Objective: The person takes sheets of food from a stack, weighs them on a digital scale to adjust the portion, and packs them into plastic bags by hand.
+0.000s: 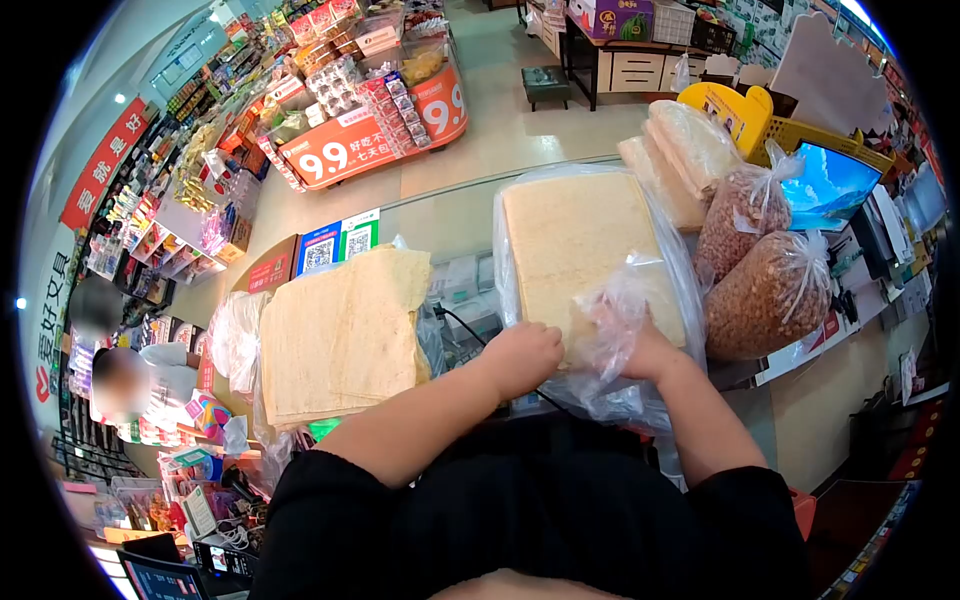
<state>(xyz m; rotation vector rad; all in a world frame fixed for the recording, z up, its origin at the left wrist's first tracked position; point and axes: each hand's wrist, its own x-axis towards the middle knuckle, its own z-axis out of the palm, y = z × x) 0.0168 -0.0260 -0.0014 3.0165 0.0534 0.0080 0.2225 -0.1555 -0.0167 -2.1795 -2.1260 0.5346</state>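
Observation:
A thick stack of pale yellow sheets, resembling tofu skin (585, 225), lies in clear plastic wrapping (690, 285) on the glass counter. At its near left corner is my left hand (525, 352), fingers curled closed; what they grip, if anything, is hidden. My right hand (645, 350) is closed on a crumpled clear plastic bag (615, 310) over the stack's near end, and the film covers part of its fingers. Left of my left forearm, a second stack of similar sheets (340, 335) rests with uneven edges.
Two tied bags of brown peanut-like pieces (770, 295) (740, 215) stand at the right, near a lit screen (832, 188) and more wrapped sheets (690, 150). Payment code cards (340, 243) stand beyond the left stack. A snack display (350, 150) stands past the counter; a person (150, 375) is at left.

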